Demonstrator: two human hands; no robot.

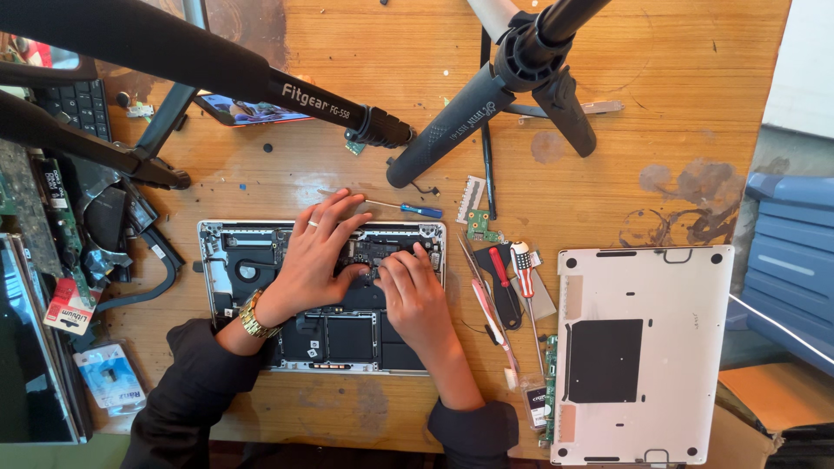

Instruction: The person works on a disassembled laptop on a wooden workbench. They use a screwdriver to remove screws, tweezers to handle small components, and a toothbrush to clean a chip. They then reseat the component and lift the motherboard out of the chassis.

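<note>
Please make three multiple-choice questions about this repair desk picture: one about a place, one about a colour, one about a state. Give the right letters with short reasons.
1. Where does the removed bottom cover lie relative to the open laptop?
A. to its right
B. to its left
C. on top of it

2. What colour is the handle of the small screwdriver above the laptop?
A. yellow
B. blue
C. green

3. What are the left hand and right hand doing?
A. both rest on the laptop's inner parts
B. both hang off the table
C. one lifts the cover

Answers: 1 A, the cover lies at the table's right end. 2 B, the handle is blue. 3 A, the fingers touch the exposed board.
</note>
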